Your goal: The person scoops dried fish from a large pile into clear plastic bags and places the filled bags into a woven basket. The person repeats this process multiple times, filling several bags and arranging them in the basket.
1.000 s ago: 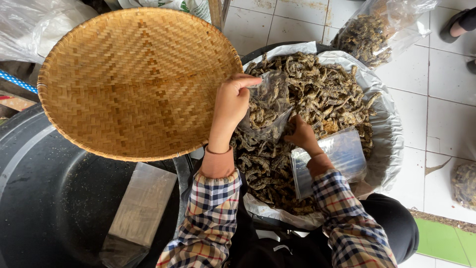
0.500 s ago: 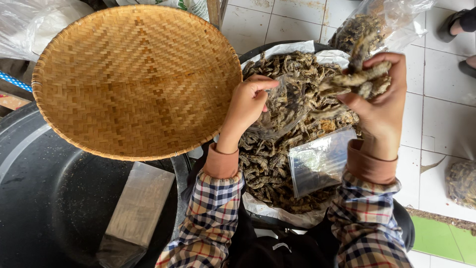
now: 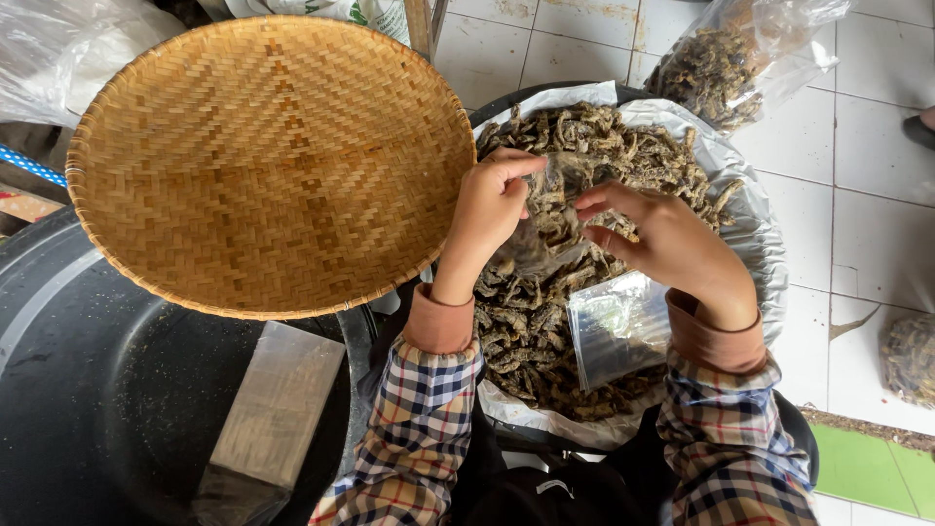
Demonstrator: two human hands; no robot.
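I see both hands pinching one small clear bag between them over the heap of dried strips, left hand on its left edge, right hand slightly nearer me, fingers closed on the right.

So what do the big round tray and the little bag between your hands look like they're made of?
The round tray looks like woven bamboo or cane strips: a tan herringbone weave with a bound rim, matte. The small bag, pinched between left hand and right hand, looks like thin clear plastic film: see-through, crinkled, glossy.
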